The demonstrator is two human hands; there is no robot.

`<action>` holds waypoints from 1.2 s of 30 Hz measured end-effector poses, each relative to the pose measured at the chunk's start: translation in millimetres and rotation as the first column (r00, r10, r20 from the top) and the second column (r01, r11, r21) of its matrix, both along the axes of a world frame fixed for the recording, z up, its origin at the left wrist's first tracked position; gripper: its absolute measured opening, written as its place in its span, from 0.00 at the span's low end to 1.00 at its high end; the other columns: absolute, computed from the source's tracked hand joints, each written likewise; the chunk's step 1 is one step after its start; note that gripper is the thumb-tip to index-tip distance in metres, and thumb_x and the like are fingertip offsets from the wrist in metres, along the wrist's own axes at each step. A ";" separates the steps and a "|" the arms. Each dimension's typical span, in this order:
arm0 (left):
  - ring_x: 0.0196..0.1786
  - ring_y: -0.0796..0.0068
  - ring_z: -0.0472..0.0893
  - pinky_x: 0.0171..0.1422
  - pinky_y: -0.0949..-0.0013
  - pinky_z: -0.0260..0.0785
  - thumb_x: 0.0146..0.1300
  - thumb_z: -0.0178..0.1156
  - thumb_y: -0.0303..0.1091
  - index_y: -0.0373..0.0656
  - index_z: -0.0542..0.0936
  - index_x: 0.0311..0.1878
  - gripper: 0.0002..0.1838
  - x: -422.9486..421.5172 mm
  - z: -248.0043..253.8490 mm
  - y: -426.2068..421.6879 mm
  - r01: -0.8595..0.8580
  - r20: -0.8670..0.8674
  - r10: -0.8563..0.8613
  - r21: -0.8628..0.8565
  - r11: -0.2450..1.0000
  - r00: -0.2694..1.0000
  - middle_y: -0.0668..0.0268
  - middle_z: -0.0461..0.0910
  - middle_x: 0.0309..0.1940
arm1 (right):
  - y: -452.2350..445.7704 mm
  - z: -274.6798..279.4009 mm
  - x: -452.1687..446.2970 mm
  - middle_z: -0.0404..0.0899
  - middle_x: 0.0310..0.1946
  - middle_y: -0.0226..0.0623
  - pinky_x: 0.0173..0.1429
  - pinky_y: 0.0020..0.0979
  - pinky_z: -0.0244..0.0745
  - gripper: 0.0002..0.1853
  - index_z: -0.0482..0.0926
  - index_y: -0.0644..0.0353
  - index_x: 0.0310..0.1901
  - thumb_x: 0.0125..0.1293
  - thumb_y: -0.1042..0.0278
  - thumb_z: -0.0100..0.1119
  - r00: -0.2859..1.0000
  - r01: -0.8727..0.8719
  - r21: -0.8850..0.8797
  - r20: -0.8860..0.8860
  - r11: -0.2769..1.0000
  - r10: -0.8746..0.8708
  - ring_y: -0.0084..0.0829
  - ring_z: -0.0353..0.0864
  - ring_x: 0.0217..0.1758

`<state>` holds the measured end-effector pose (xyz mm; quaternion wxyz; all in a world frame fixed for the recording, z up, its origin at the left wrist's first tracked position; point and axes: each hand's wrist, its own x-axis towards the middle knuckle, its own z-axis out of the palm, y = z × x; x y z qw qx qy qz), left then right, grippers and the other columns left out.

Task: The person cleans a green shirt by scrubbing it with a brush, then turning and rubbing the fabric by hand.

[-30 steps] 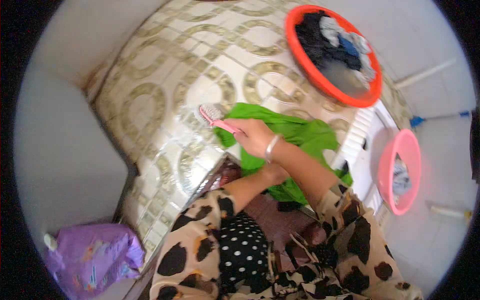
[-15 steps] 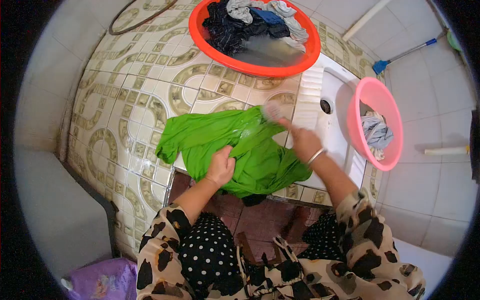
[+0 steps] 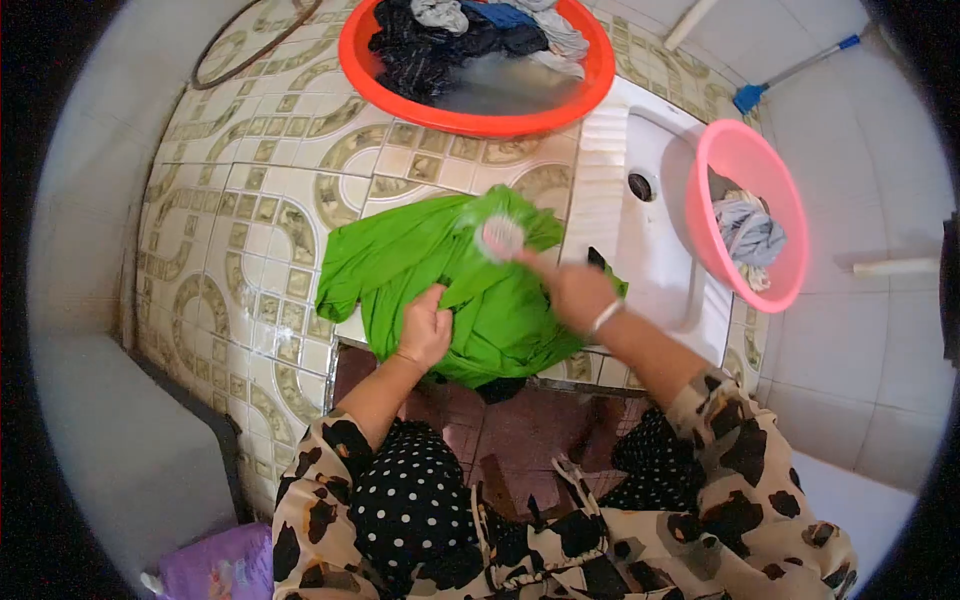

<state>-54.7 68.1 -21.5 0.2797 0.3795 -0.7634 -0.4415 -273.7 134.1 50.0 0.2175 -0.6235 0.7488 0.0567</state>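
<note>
A wet green garment [image 3: 400, 250] lies bunched over the tiled ledge, its near edge hanging toward the lower floor. My left hand [image 3: 427, 328] is closed on a fold near its middle. In my right hand [image 3: 582, 298] is a scrub brush [image 3: 500, 238] with a pale pinkish head, pressed on or just over the upper part of the cloth. Motion blurs the brush, and whitish foam shows around it. My right fingers wrap its handle, which they partly hide.
A red basin [image 3: 480, 122] with dark and grey clothes in cloudy water stands at the back. Right of the squat toilet [image 3: 655, 245], a pink basin [image 3: 708, 240] holds grey clothes. A blue brush [image 3: 750, 97] leans by the wall; a purple bag [image 3: 215, 565] lies lower left.
The brush in my right hand has moved left and toward me over the green garment. My left hand still grips the cloth. The whole view has shifted slightly.
</note>
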 end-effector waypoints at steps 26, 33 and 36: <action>0.24 0.70 0.67 0.28 0.66 0.60 0.45 0.48 0.29 0.33 0.72 0.29 0.09 -72.6 84.8 -5.2 -0.002 0.454 -0.243 0.475 0.880 0.857 0.62 0.69 0.19 | 314.3 -82.6 -189.8 0.74 0.39 0.50 0.47 0.43 0.67 0.20 0.67 0.59 0.49 0.52 0.74 0.47 0.425 0.856 -0.380 0.129 0.351 -0.896 0.51 0.72 0.45; 0.30 0.54 0.74 0.37 0.60 0.65 0.45 0.49 0.31 0.32 0.75 0.37 0.16 -72.5 63.8 -17.1 0.503 0.558 -0.447 0.060 0.862 0.700 0.48 0.75 0.28 | 363.8 113.6 -152.5 0.76 0.36 0.48 0.40 0.39 0.73 0.18 0.73 0.63 0.44 0.51 0.65 0.53 0.624 0.762 0.014 -0.283 0.648 -0.728 0.44 0.76 0.40; 0.35 0.61 0.77 0.38 0.59 0.67 0.52 0.53 0.38 0.43 0.79 0.36 0.11 -112.8 60.9 9.7 0.660 0.454 -0.545 -0.138 0.739 0.705 0.54 0.77 0.31 | 473.0 184.4 -110.5 0.75 0.37 0.47 0.42 0.39 0.72 0.19 0.73 0.63 0.44 0.51 0.64 0.53 0.452 0.864 -0.089 -0.297 0.496 -0.841 0.43 0.75 0.42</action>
